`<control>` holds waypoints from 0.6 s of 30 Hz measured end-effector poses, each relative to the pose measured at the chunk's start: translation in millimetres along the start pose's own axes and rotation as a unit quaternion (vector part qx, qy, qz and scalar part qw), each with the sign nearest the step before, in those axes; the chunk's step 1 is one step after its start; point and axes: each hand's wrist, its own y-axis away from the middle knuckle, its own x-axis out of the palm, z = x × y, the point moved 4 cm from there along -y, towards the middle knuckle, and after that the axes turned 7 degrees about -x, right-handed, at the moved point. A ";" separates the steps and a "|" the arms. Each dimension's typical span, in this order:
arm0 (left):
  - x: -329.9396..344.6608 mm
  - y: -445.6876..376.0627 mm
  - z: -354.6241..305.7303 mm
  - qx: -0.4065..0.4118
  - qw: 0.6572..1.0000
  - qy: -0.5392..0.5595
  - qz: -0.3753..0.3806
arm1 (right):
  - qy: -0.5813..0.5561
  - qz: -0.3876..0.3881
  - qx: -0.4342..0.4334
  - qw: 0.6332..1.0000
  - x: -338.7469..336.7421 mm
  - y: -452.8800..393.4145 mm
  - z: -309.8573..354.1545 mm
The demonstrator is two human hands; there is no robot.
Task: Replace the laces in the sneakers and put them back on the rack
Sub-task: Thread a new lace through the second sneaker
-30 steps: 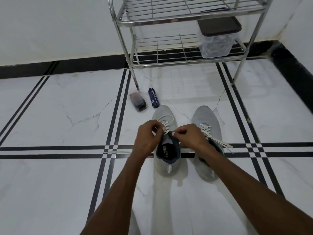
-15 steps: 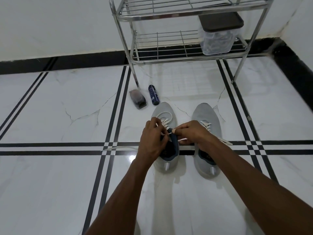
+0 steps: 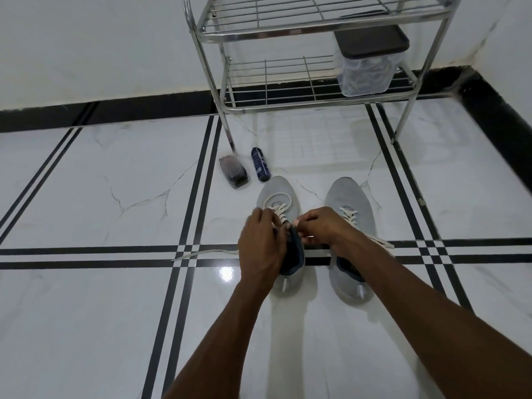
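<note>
White marble floor [image 3: 86,312] underfoot. Left hand [image 3: 260,249] curled over left sneaker [image 3: 277,191], steadying its collar; right hand [image 3: 319,226] pinching lace [image 3: 277,210] just beside, feeding upper eyelets. Right sneaker [image 3: 349,203] alongside. Rack [image 3: 316,102] beyond.

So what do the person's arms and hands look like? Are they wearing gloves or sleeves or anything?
No gloves and no sleeves. Both forearms are bare for as far as the picture shows them, coming in from the bottom edge. The left hand and the right hand are bare too. No watch, bracelet or ring shows on the parts in view. A few pale fingernails show on the right hand.
</note>
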 end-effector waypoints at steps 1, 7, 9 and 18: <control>2.2 6.4 -2.7 -0.016 1.000 -0.007 0.016 | 0.019 0.001 -0.012 1.000 0.7 0.0 0.9; 11.1 25.6 -1.6 -0.031 0.997 0.012 0.064 | 0.157 -0.158 -0.116 0.968 -35.8 0.6 20.7; 14.3 21.8 1.6 -0.048 0.996 0.008 0.070 | 0.184 -0.327 -0.172 0.911 -71.0 9.9 31.0; 13.6 18.5 1.4 -0.057 0.997 -0.001 0.061 | 0.384 0.003 -0.249 0.889 6.1 -3.3 2.2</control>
